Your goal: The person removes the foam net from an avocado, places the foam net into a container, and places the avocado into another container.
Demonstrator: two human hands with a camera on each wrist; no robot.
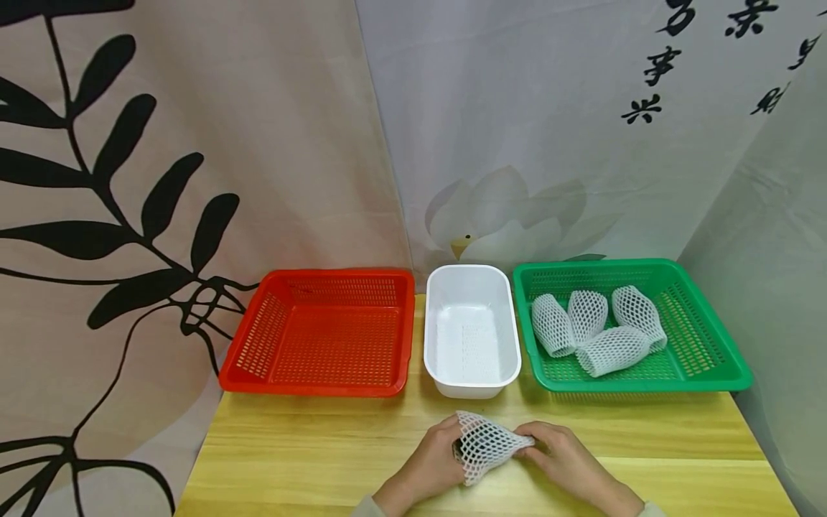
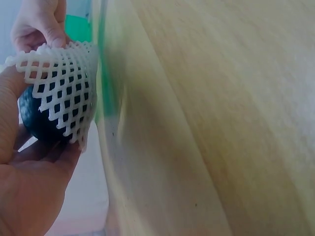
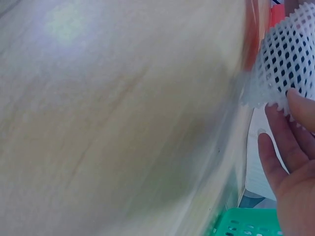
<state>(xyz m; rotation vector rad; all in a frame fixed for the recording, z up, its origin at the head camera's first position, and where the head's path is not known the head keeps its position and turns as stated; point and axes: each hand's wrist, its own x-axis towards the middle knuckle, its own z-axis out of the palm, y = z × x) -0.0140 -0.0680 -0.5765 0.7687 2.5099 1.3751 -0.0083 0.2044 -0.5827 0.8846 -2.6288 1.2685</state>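
Note:
A white foam fruit net (image 1: pixel 487 445) is held between both hands over the front of the table. My left hand (image 1: pixel 429 459) grips a dark, rounded, avocado-like fruit (image 2: pixel 42 120) at the net's wide mouth, thumb on one side and fingers beneath. Part of the fruit lies inside the net, its dark skin showing through the mesh in the left wrist view. At the narrow end, my right hand (image 1: pixel 568 459) pinches the net between thumb and fingers. In the head view the fruit is almost wholly hidden by the net and left hand.
Behind the hands stand a red basket (image 1: pixel 316 391) at left, a white tub (image 1: pixel 473 391) in the middle and a green basket (image 1: pixel 698 384) at right. Several foam nets (image 1: pixel 614 350) lie in the green basket. A printed cloth (image 1: pixel 291 143) hangs behind the wooden table (image 1: pixel 291 459).

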